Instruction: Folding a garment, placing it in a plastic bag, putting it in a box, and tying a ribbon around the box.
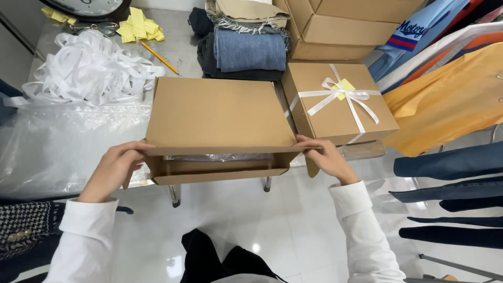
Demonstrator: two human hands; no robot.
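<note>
Tabletop [183,52]: grey metal, carrying ribbon heap [89,68], folded clothes [246,50].
Floor [293,220]: glossy white tile.
Left hand [112,167]: pinching cardboard box [220,112] lid corner.
Right hand [327,157]: gripping opposite corner.

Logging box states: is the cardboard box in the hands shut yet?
Not fully. The cardboard box has its lid lowered, but a gap at the front shows clear plastic inside. Left hand and right hand hold the lid's front corners.

I see long white sleeves with plain cuffs above both bare hands, and black trousers below, between my arms.
</note>
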